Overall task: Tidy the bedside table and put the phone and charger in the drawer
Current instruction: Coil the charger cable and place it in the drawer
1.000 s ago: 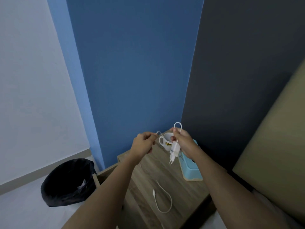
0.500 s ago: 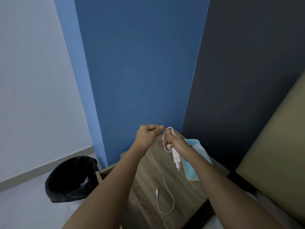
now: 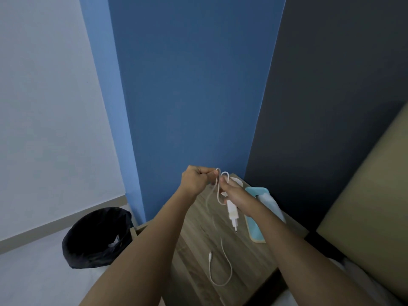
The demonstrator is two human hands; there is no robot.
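Note:
Above the wooden bedside table, my right hand holds the white charger plug, prongs hanging down, with a loop of its white cable around the fingers. My left hand pinches the same cable at the top of the loop, almost touching the right hand. The cable's free end trails down and lies curled on the tabletop. No phone is visible. An open drawer's corner shows at the table's left.
A light-blue tissue box with a white tissue lies on the table's right side. A white mug stands mostly hidden behind my right hand. A black-lined bin stands on the floor to the left. A beige headboard is at right.
My hands have come close together and a new cable loop has formed at my right fingers. The loose cable on the table has shortened slightly. The view has tilted.

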